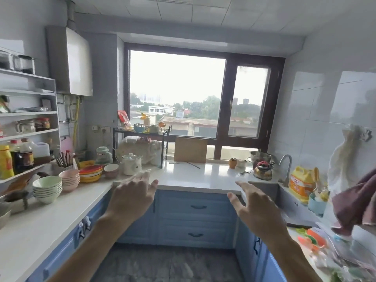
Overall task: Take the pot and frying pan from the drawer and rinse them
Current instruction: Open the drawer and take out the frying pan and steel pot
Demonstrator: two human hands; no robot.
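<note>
Neither pot nor frying pan can be seen — the blue drawers [197, 207] under the window are closed, two dark handles showing on their fronts. Both hands are raised in front of them, holding nothing. The left hand [133, 195] has a wide grip, fingers straight and spread, above the tabletop [183, 176] edge. The right hand [254, 204] is also spread wide, just beside the sink [264, 189]. A curved tap [285, 165] stands behind the sink, a kettle [262, 170] near it. Stacked bowls [47, 188] sit on the left tabletop.
</note>
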